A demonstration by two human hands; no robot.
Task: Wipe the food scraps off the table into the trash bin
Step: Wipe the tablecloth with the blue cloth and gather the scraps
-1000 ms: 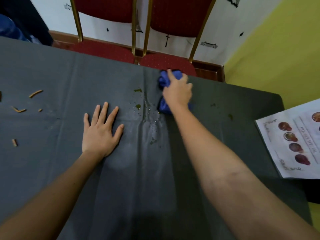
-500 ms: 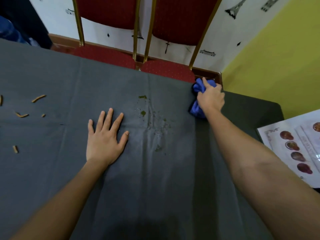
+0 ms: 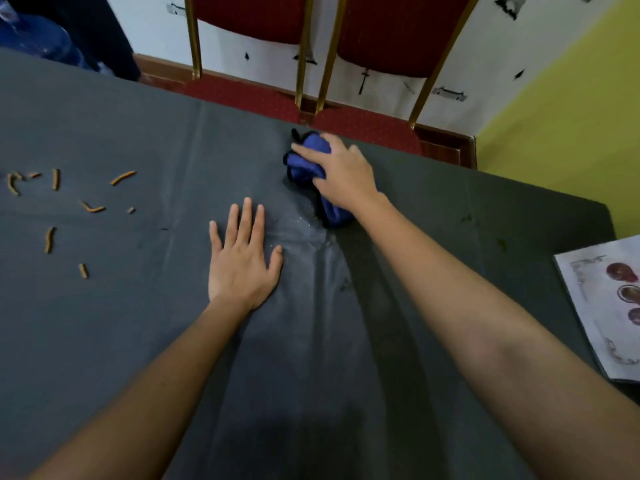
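Note:
My right hand presses a crumpled blue cloth onto the dark grey tablecloth near the table's far edge. Flat on the cloth just left of it lies my left hand, fingers spread, holding nothing. Several orange food strips are scattered at the far left. Fine crumbs speckle the fabric between my hands, and small green specks lie at the right. No trash bin is in view.
Two red chairs with gold frames stand pushed against the far table edge. A printed menu sheet lies at the right edge. A blue water bottle is at the top left. A yellow wall lies to the right.
My right hand has swept the blue cloth back left from the far right edge, over the green scraps in the middle. My left hand has stayed flat in place.

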